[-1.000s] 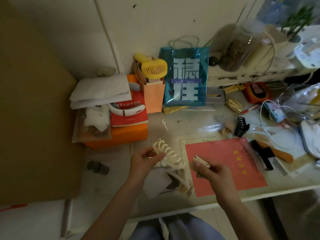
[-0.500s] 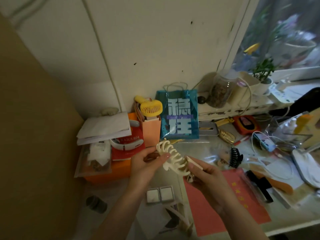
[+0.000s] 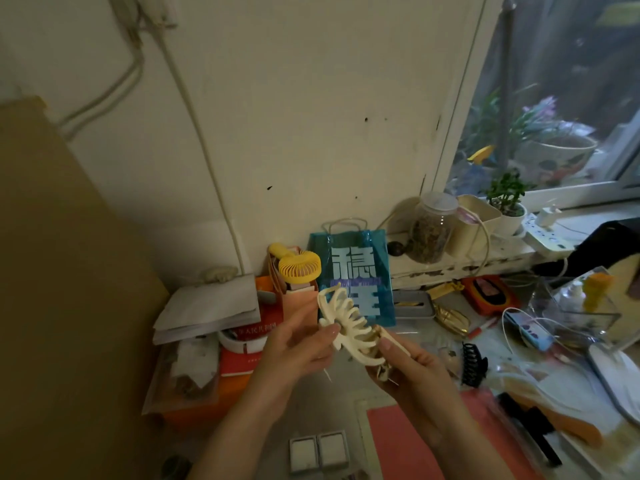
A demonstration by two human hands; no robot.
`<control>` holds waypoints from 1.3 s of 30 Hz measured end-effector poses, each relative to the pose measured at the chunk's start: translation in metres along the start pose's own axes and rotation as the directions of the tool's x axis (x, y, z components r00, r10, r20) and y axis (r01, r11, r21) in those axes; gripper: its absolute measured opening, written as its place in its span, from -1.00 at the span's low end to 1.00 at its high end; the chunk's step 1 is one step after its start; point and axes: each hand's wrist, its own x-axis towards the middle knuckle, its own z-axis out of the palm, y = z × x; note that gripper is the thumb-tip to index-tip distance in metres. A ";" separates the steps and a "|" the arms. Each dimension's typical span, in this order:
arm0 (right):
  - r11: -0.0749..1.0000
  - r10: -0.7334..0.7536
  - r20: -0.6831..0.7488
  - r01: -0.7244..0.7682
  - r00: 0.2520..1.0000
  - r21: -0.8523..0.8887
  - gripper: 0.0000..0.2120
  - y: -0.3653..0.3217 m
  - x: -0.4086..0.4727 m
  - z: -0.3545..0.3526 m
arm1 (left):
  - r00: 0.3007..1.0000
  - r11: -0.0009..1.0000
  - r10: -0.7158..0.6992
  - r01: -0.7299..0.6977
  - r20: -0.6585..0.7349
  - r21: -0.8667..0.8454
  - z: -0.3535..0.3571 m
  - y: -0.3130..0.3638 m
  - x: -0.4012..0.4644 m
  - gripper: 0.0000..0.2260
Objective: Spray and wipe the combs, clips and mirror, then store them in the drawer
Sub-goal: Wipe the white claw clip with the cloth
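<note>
a cream claw clip (image 3: 349,327) with long curved teeth was held up above the desk, tilted, teeth pointing up and right. a black claw clip (image 3: 473,364) stood on the desk toward its right edge, near a black comb (image 3: 533,426).

Left hand (image 3: 294,344), right hand (image 3: 412,368): fingers curled, gripping.

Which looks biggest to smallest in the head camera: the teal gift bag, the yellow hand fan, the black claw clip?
1. Teal gift bag, clearly largest.
2. Yellow hand fan.
3. Black claw clip.
Fan and clip look near in size; the clip lies closer to the camera, so their order is unsure.
</note>
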 end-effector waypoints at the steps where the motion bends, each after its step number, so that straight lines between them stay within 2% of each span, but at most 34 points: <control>1: 1.000 -0.003 0.006 0.003 1.000 -0.006 -0.75 -0.002 0.000 0.000 | 1.000 1.000 0.010 -0.010 -0.006 -0.013 0.001 0.002 0.000 -0.60; 7: 0.998 -0.038 0.020 0.039 0.999 -0.047 -0.78 -0.008 0.001 0.000 | 0.996 0.996 0.079 -0.080 -0.029 -0.037 0.006 0.014 -0.002 -0.74; 10: 0.990 -0.083 0.007 0.084 0.997 -0.109 -0.77 -0.012 0.001 -0.004 | 0.994 0.994 0.099 -0.101 -0.044 -0.033 0.005 0.018 -0.003 -0.72; 14: 0.945 -0.223 -0.047 0.203 0.974 -0.258 -0.73 -0.026 0.003 -0.008 | 0.992 0.992 0.123 -0.123 -0.015 0.039 0.002 0.023 -0.008 -0.67; 18: 0.860 -0.372 0.026 0.355 0.928 -0.367 -0.70 -0.039 0.005 0.000 | 0.983 0.971 0.169 -0.178 0.064 0.163 0.009 0.028 -0.015 -0.63; 24: 0.796 -0.426 0.131 0.440 0.895 -0.416 -0.68 -0.039 0.006 0.012 | 0.975 0.959 0.197 -0.214 0.107 0.187 0.017 0.030 -0.020 -0.62; 27: 0.787 -0.427 0.165 0.455 0.889 -0.417 -0.61 -0.039 0.007 0.014 | 0.975 0.961 0.205 -0.217 0.090 0.169 0.018 0.035 -0.020 -0.65; 34: 0.779 -0.432 0.212 0.481 0.877 -0.401 -0.61 -0.050 0.007 0.024 | 0.970 0.964 0.241 -0.240 -0.001 0.113 0.025 0.048 -0.018 -0.67; 39: 0.703 -0.549 0.227 0.591 0.805 -0.396 -0.77 -0.066 0.007 0.036 | 0.957 0.961 0.272 -0.267 -0.098 0.069 0.030 0.066 -0.009 -0.68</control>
